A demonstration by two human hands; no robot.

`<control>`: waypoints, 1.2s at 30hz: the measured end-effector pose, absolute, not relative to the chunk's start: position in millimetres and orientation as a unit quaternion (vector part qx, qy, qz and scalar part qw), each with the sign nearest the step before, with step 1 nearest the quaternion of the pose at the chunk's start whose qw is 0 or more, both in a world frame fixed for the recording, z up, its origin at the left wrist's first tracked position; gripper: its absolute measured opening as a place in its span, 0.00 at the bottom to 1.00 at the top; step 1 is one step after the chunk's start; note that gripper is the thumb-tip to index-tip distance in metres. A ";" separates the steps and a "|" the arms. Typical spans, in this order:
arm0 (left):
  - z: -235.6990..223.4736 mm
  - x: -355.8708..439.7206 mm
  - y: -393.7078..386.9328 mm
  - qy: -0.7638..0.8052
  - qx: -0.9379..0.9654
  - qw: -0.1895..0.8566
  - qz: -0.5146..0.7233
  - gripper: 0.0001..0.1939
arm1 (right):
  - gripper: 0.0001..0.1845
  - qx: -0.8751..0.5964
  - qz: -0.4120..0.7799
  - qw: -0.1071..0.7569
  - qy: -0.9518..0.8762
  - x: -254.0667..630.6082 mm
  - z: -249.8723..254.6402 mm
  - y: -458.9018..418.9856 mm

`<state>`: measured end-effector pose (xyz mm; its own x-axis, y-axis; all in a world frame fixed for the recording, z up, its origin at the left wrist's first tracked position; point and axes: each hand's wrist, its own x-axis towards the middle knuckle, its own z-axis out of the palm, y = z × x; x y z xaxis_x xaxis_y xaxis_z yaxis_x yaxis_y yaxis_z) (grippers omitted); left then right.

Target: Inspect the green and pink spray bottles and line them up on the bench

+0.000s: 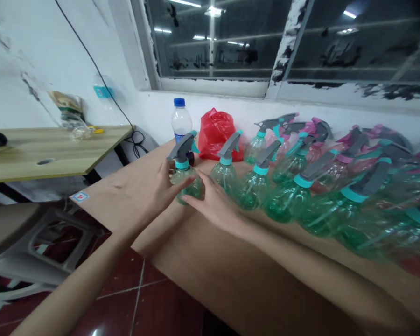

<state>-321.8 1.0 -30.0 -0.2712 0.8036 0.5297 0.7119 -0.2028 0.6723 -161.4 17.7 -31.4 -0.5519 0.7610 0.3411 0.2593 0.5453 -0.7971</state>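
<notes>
A green see-through spray bottle [182, 164] with a grey head, turquoise collar and turquoise trigger stands upright on the brown table. My left hand [163, 189] is closed around its left side, the thumb lying across the front. From the right, my right hand [217, 200] grips the same bottle's body low down, its thumb in front too. The fingertips behind the bottle are partly hidden. Just right of it stands another green spray bottle [226, 175], close to the back of my right hand. A third spray bottle [255, 186] follows in the row.
Several more green and pink spray bottles [304, 182] crowd the right side. Behind are a red plastic bag [217, 133] and a clear bottle with a blue cap [181, 119]. A wall with a window backs the brown table [119, 191]. Left are a second table [70, 158] and a stool [56, 233].
</notes>
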 end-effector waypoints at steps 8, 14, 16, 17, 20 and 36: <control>-23.3 -276.1 -65.4 0.643 0.637 0.063 0.420 0.23 | 0.44 -0.305 0.299 0.370 -0.825 -131.4 -51.8 -8.5; 3.7 -222.9 -63.3 0.575 0.716 0.137 0.371 0.20 | 0.41 -0.340 0.271 0.341 -0.834 -56.2 -50.1 -21.1; 8.5 -199.2 -55.4 0.527 0.742 0.179 0.373 0.25 | 0.39 -0.345 0.266 0.344 -0.832 -27.8 -48.9 -26.6; 9.6 -186.1 -51.3 0.503 0.752 0.190 0.381 0.28 | 0.40 -0.341 0.264 0.342 -0.835 -14.2 -49.0 -29.1; 10.5 -143.2 -41.1 0.446 0.777 0.215 0.389 0.31 | 0.42 -0.340 0.251 0.334 -0.843 24.3 -51.8 -34.6; 0.2 18.2 -10.0 0.307 0.793 0.344 0.398 0.11 | 0.49 -0.409 0.194 0.311 -0.836 174.2 -60.3 -42.7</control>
<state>18.2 -10.0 0.2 0.4948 0.7607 0.4201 0.2132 -0.5749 0.7900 174.2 -42.7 -60.3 -0.4714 0.8045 0.3614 0.5634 0.5900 -0.5784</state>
